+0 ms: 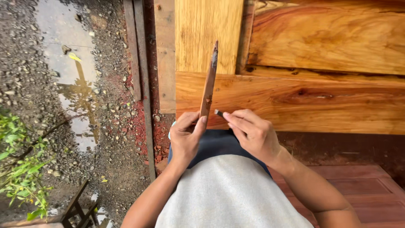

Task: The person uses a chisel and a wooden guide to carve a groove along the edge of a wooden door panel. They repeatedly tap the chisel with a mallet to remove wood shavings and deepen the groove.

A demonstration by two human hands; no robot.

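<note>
Down by the person's lap, two bare hands are busy with a thin stick (pixel 209 80). The left hand (pixel 184 137) holds the stick at its bottom end. Its fingers (pixel 192 119) are curled tight around the stick, and the thumb presses on the side. The stick stands almost straight up and leans a little to the right. It is brown and flat, and its top end looks dark and dirty. It ends in a point.

The right hand (pixel 253 133) is just beside the left one. Its fingers are pinched close on a small dark tool (pixel 219 112). Only the tip of the tool sticks out, so I cannot tell what kind of tool it is. The tip sits very near the low part of the stick. I cannot tell if it touches.

Behind the stick are big wood boards (pixel 312 101). They are orange and yellow, with dark swirls in the grain. One long board lies flat across, and more stand above it.

The person wears a light grey shirt (pixel 228 194) and dark blue shorts (pixel 215 143). Under the right arm is a red-brown floor (pixel 363 190).

To the left, the ground is wet gravel (pixel 25 84) with a puddle (pixel 71 71). Green leaves (pixel 17 169) show in the corner.
</note>
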